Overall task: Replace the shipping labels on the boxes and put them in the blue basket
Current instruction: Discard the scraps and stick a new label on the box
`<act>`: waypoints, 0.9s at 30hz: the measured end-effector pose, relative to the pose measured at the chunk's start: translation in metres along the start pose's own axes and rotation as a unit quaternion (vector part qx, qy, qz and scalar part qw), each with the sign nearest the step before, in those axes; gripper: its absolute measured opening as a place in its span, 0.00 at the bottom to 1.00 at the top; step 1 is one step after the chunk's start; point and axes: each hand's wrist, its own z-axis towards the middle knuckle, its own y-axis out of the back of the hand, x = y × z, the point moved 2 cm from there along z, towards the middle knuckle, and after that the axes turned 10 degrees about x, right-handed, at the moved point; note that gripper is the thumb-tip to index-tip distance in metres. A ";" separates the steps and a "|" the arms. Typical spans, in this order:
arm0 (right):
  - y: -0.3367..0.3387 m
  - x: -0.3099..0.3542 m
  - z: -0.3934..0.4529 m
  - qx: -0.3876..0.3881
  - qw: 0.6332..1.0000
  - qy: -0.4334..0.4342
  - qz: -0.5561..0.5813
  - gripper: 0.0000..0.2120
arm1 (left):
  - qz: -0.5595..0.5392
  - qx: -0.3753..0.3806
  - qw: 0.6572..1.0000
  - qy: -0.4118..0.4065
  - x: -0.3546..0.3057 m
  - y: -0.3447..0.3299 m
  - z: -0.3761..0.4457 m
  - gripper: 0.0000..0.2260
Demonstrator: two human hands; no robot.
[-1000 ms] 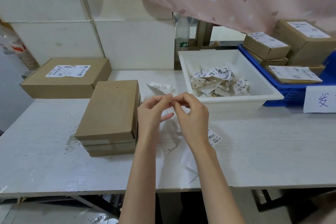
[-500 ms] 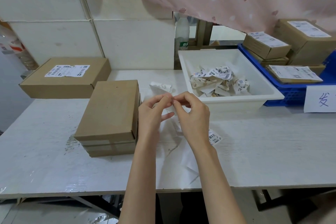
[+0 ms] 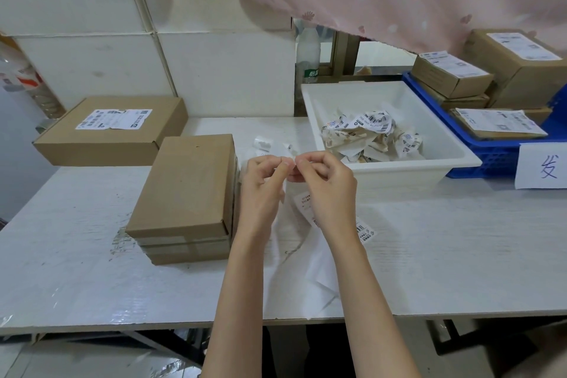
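Observation:
My left hand and my right hand meet fingertip to fingertip above the table, both pinching the top edge of a white shipping label sheet that hangs down below them. A plain cardboard box without a label on top lies just left of my left hand. A second box with a torn label sits at the back left. The blue basket at the right holds several labelled boxes.
A white tray with crumpled old labels stands behind my right hand. Small paper scraps lie on the table behind my hands. A bottle stands at the back. A paper sign hangs on the basket. A pink curtain hangs overhead.
My hands stay together at nearly the same spot, fingers working the label's top edge. A little more printed label shows below my right hand.

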 end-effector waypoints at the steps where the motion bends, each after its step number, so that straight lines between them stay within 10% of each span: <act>1: 0.001 0.000 0.000 -0.002 1.000 -0.004 -0.002 0.05 | 0.007 0.007 1.000 0.002 0.001 0.000 0.000 0.07; 16: 0.007 -0.004 0.006 -0.040 0.996 -0.056 0.065 0.10 | -0.288 -0.031 0.954 0.072 0.010 0.000 0.005 0.06; 23: 0.006 0.003 0.001 -0.021 0.999 -0.022 -0.033 0.12 | -0.132 0.010 0.989 0.072 0.003 -0.009 0.001 0.30; 27: 0.003 0.005 -0.003 -0.017 0.999 -0.038 0.006 0.19 | -0.119 0.007 0.992 0.041 0.003 -0.011 0.001 0.21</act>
